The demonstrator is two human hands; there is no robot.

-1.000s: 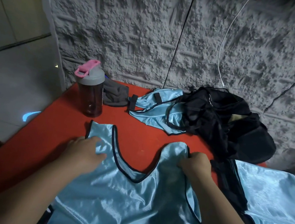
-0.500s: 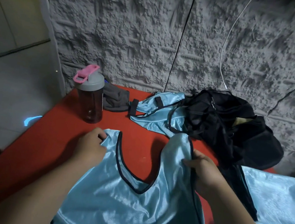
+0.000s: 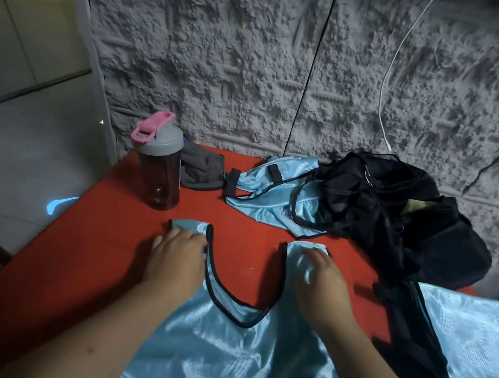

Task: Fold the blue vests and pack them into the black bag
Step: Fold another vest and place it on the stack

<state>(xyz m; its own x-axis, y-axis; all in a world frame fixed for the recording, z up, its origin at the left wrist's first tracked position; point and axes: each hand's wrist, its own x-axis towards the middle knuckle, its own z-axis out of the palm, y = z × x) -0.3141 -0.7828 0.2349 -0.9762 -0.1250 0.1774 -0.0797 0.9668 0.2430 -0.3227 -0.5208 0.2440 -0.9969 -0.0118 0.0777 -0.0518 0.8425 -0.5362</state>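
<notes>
Now, hands: left hand (image 3: 176, 256) and right hand (image 3: 320, 279) press flat, fingers loose, on the straps.
Vest: blue vest (image 3: 231, 361) lies lengthwise toward the person, near the black bag (image 3: 407, 216).
Nearer bag: right hand.

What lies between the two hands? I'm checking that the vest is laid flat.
Head view: bare red table, framed by the vest neckline's black trim.
</notes>
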